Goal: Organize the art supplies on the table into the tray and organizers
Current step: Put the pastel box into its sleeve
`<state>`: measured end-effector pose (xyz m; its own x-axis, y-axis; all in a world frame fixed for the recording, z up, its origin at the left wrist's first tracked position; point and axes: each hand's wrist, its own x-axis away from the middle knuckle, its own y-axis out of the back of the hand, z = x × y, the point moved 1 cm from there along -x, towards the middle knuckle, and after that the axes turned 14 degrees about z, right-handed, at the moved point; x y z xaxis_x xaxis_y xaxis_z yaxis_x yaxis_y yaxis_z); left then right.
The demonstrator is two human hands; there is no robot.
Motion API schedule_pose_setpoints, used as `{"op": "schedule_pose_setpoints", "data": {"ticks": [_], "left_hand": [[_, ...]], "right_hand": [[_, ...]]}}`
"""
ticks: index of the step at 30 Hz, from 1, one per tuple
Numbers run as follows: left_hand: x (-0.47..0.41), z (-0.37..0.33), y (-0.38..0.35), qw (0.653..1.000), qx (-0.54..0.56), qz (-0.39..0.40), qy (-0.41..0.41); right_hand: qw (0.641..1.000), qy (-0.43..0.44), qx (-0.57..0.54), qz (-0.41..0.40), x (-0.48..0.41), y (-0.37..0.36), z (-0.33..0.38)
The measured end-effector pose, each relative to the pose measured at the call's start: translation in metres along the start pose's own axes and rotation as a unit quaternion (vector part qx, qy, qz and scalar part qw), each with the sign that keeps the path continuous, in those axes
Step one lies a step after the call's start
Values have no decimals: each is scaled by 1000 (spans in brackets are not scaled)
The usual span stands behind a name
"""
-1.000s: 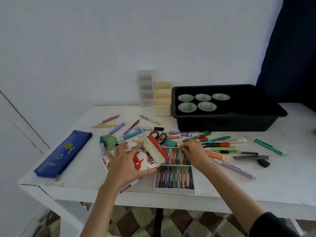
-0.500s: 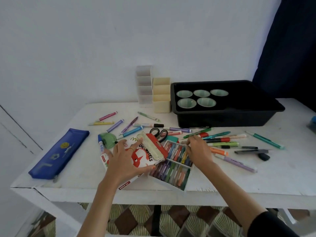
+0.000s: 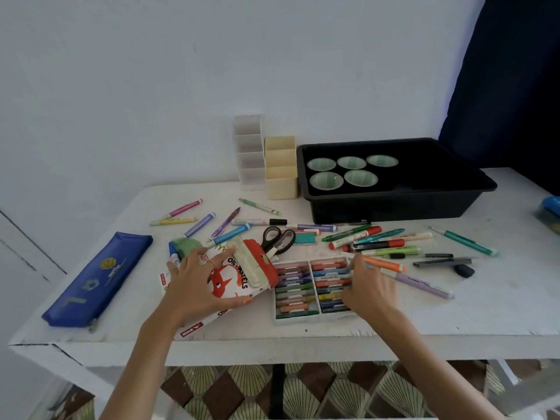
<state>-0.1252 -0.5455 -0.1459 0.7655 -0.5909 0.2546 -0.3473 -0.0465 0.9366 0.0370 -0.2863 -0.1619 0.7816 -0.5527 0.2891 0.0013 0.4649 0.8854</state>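
Observation:
My left hand (image 3: 197, 283) grips a red and white oil pastel carton (image 3: 233, 280) near the table's front edge, fingers spread over its top and thumb at its lower side. The carton's open flap end faces right. Just to its right lies a white insert tray of oil pastels (image 3: 303, 291), its sticks lying crosswise. My right hand (image 3: 368, 291) holds that insert's right edge with curled fingers. Behind, a black tray (image 3: 394, 207) holds several green cups (image 3: 326, 180). A clear organizer (image 3: 248, 147) and a cream organizer (image 3: 280, 169) stand to its left.
Many markers and pens (image 3: 378, 247) lie scattered across the middle of the table, with black-handled scissors (image 3: 277, 237) and a teal eraser (image 3: 304, 238) behind the carton. A blue pencil case (image 3: 97, 280) lies at the left. A blue object (image 3: 551, 207) sits at the right edge.
The pastel insert has turned about a quarter turn and now lies flat beside the carton's open end. My right hand shifted from its far edge to its right side.

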Motion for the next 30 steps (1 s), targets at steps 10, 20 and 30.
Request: {"op": "schedule_pose_setpoints", "data": {"ticks": [10, 20, 30], "left_hand": [[1, 18, 2, 997, 15, 51, -50], [-2, 24, 4, 997, 31, 62, -47], [-6, -7, 2, 990, 57, 97, -87]], "right_hand": [[926, 292, 125, 202, -27, 13, 35], [899, 327, 166, 240, -42, 3, 39], [970, 241, 33, 28, -21, 17, 31]]}}
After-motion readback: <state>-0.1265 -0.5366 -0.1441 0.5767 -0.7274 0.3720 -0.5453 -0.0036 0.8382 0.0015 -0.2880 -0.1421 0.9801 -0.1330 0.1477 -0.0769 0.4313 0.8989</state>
